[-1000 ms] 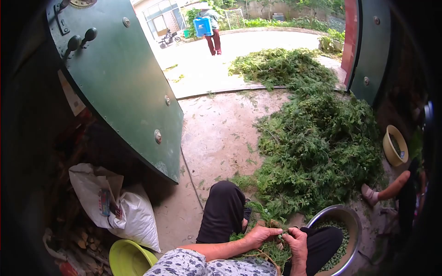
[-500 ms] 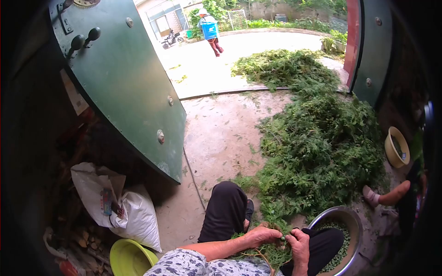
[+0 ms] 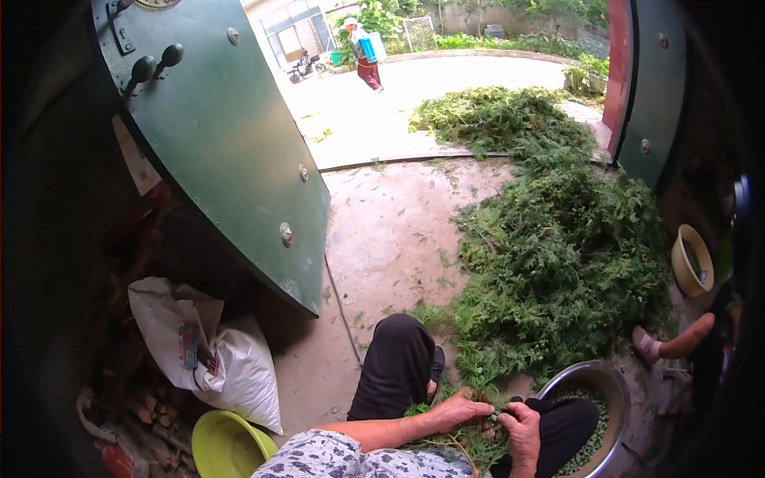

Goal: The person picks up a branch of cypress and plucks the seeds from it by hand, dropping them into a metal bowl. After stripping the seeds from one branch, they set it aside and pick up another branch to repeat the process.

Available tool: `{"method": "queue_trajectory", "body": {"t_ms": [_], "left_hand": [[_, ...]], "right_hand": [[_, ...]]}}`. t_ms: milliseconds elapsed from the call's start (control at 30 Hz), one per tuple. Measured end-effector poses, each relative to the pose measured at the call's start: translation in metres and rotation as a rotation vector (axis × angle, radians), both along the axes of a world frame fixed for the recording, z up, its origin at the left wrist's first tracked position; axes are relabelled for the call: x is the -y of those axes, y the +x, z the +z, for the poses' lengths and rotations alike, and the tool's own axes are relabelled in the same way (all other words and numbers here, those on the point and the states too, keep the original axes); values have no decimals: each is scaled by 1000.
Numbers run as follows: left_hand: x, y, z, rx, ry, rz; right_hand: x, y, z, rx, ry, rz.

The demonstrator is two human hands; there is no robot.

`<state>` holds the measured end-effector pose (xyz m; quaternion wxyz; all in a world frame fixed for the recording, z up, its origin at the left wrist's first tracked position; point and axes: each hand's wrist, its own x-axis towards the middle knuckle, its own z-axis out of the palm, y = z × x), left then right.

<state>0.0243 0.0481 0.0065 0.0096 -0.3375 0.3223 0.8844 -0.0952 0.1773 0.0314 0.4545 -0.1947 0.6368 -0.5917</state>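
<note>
Across my lap lies an evergreen sprig (image 3: 488, 452) with scale-like green leaves and a thin brown stem. My left hand (image 3: 460, 409) pinches the sprig near its top, thumb and fingers together. Close beside it, my right hand (image 3: 522, 429) is closed too, its fingertips on the same sprig by the left thumb. What exactly sits between the right fingertips is too small to make out clearly. To the right of my knee stands a metal basin (image 3: 620, 398) holding many small green seed cones (image 3: 591, 454), partly hidden by my leg.
A large heap of cut evergreen branches (image 3: 558, 255) spreads from my feet through the doorway. The green metal door (image 3: 231, 151), a white sack (image 3: 243, 374) and a yellow-green bucket (image 3: 209, 446) are at left. A cream basin (image 3: 683, 263) and another person's leg (image 3: 685, 338) are at right.
My hands keep close together on the sprig, with only slight finger movement. Outside, the person with the blue backpack tank has turned and moved a little. The view has shifted slightly.
</note>
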Motion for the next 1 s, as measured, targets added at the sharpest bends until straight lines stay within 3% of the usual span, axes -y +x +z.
{"method": "queue_trajectory", "body": {"t_ms": [67, 133, 233, 433, 567, 667, 733, 767, 800, 867, 900, 1000], "left_hand": [[1, -1, 0, 26, 11, 34], [3, -1, 8, -1, 33, 5], [6, 1, 14, -32, 49, -49], [1, 1, -1, -50, -35, -26], [1, 1, -17, 25, -166, -67], [3, 4, -3, -93, -43, -82], [8, 3, -5, -67, -117, -103], [6, 4, -2, -39, -182, -135], [0, 3, -1, -36, -127, -25], [3, 0, 35, 87, -192, -49], [-2, -2, 25, 86, -211, -14], [0, -2, 28, 10, -229, -88]], "right_hand": [[-1, -1, -14, -42, -29, -5], [0, 0, -21, 277, -87, -110], [0, 3, -13, 335, -45, -99], [4, 6, -12, -30, -97, -30], [1, 3, -18, 75, -21, 10], [1, 4, -24, 78, -3, -6], [0, 5, -35, -34, -80, -14], [3, 9, -25, 67, -61, -19], [6, 9, -14, 176, -22, -40], [6, 6, -12, 247, 51, -5], [10, 8, 4, 341, 38, -18], [9, 8, -9, 264, -69, 52]]}}
